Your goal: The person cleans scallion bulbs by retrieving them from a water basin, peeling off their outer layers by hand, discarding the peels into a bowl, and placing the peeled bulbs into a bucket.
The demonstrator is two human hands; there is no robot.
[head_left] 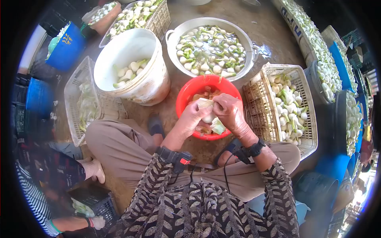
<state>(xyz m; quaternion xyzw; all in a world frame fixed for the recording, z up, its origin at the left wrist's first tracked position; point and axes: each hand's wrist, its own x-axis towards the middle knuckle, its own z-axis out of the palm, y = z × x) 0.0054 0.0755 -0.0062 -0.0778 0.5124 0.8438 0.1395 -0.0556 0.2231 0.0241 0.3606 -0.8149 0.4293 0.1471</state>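
Observation:
Over a red basin [183,95], both my hands meet around a white garlic bulb [208,118]. My left hand [189,116] is closed on the bulb from the left side. The fingers of my right hand [229,112] pinch at its top, where pale skin [205,104] stands up between the two hands. A greenish-white peel [218,126] hangs below my right hand. Brown and pale peelings [206,93] lie inside the basin. My fingers hide part of the bulb.
Ahead, a metal pan [171,51] holds bulbs in water. A white bucket [158,75] with bulbs stands left; crates [254,105] of bulbs flank me. At lower left, another person's hand [97,223] is at a dark crate [101,202]. Filled tubs line the right.

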